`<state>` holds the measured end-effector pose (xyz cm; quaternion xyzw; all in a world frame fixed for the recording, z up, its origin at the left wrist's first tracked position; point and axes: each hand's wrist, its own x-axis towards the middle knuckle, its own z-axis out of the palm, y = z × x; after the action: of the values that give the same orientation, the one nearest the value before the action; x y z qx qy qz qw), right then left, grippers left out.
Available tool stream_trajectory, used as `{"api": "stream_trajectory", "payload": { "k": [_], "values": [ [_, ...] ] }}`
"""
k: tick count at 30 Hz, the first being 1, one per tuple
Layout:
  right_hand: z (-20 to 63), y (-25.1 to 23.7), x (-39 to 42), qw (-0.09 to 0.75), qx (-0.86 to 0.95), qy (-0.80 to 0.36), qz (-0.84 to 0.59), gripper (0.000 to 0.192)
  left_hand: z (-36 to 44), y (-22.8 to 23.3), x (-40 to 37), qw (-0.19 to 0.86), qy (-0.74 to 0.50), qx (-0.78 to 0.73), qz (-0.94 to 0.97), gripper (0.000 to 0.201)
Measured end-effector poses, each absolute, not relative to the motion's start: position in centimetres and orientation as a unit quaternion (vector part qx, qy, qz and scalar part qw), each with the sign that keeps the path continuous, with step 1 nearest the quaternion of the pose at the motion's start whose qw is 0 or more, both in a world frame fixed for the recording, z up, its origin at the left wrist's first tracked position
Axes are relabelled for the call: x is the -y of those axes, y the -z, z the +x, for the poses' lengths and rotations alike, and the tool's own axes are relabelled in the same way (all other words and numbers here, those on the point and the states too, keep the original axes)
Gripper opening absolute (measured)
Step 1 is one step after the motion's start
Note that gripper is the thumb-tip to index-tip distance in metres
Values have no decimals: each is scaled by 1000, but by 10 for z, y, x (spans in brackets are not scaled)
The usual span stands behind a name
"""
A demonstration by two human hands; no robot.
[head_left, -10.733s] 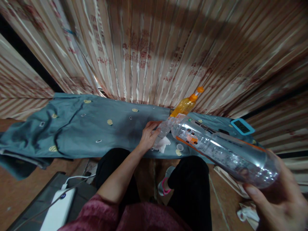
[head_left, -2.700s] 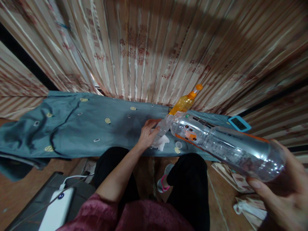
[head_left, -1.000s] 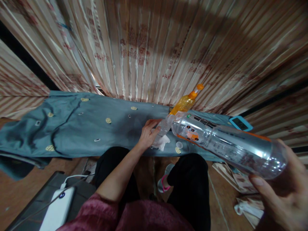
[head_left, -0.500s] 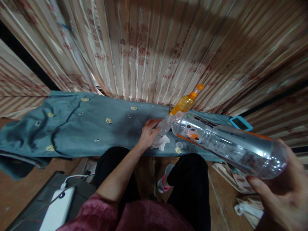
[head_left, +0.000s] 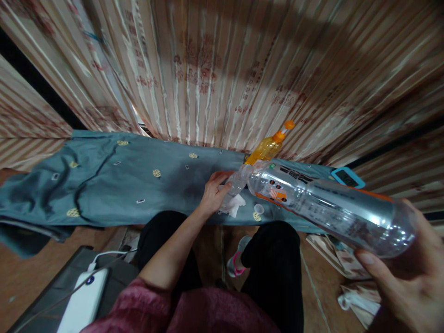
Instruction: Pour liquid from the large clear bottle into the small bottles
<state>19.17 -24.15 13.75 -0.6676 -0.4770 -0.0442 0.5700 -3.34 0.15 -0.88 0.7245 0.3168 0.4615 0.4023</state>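
Note:
My right hand (head_left: 405,282) grips the base of a large clear plastic bottle (head_left: 329,208), tilted so its neck points down and left. The neck meets the mouth of a small clear bottle (head_left: 237,182) that my left hand (head_left: 213,194) holds on the blue-grey cloth (head_left: 121,180). A crumpled white tissue (head_left: 234,204) lies under the small bottle, and a small clear cap (head_left: 258,208) sits on the cloth to its right. An orange bottle (head_left: 267,148) with an orange cap stands just behind the two necks.
A blue-framed device (head_left: 347,177) lies at the cloth's right end. Striped curtains (head_left: 222,69) hang close behind. A white power bank (head_left: 83,305) with a cable sits on the floor at lower left. Papers (head_left: 347,273) litter the floor at right. My legs are under the cloth's near edge.
Hardly anything differs. The large bottle's base has drifted slightly up and right in my right hand; my left hand and the small bottle have stayed in place.

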Motion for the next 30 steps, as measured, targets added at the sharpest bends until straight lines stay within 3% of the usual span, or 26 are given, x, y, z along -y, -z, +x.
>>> {"api": "stream_trajectory", "payload": {
  "k": [30],
  "values": [
    [192, -140, 240, 564, 468, 52, -679, 96, -33, 8, -1, 409, -454, -329, 720, 45]
  ]
}}
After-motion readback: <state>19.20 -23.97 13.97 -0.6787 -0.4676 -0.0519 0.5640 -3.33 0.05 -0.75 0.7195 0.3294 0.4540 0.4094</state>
